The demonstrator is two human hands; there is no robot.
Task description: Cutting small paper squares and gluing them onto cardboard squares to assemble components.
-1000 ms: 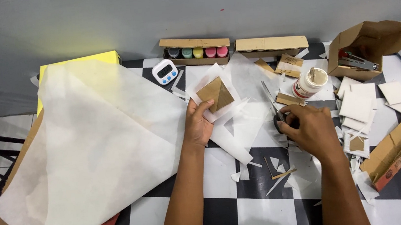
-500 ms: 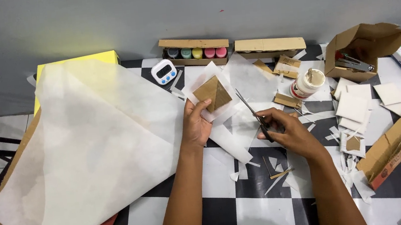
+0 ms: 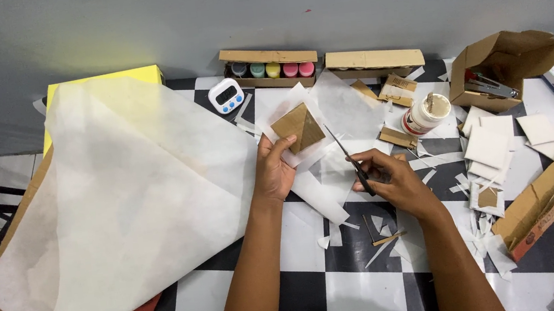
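A small brown cardboard square (image 3: 298, 127), wrapped partly in thin white paper (image 3: 287, 117), sits just above the middle of the frame, pinched by the left hand (image 3: 274, 169) with the thumb on its lower edge. Just to the right, the right hand (image 3: 389, 181) is closed around the handles of the scissors (image 3: 349, 158), whose thin blades point up-left toward the square. Both hands hover over a black-and-white checkered table (image 3: 345, 285) littered with paper scraps. A large white sheet (image 3: 124, 206) fills the left. A glue bottle (image 3: 425, 114) stands at right, a paint-pot box (image 3: 271, 67) at top centre, and a small white timer (image 3: 225, 96) beside it.
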